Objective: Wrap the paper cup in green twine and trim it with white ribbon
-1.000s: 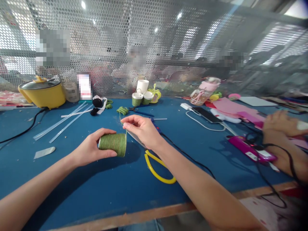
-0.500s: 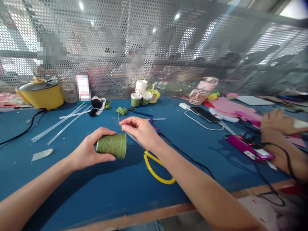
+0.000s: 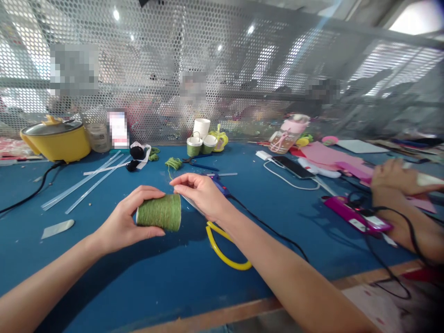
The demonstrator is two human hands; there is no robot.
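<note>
My left hand (image 3: 128,217) is wrapped round a paper cup (image 3: 159,212) that lies on its side in the air, wound closely with green twine. Its pale rim faces right. My right hand (image 3: 199,194) is closed in a pinch just above and right of the cup, with a thin strand of green twine at its fingertips. That strand runs back to a small green twine bundle (image 3: 173,163) on the table. Beneath my right wrist lie scissors with yellow handles (image 3: 222,254), partly hidden by the arm.
A blue glue gun (image 3: 220,185) with a black cord lies behind my right hand. Small green-wrapped cups (image 3: 194,147) and pliers (image 3: 201,165) are farther back. Clear glue sticks (image 3: 83,182) and a yellow pot (image 3: 57,141) stand left; another person's hand (image 3: 393,178) and a magenta power strip (image 3: 357,215) are right.
The view has shifted slightly. My left hand still grips the wound cup, and my right hand keeps its pinch close by, with little visible movement.
</note>
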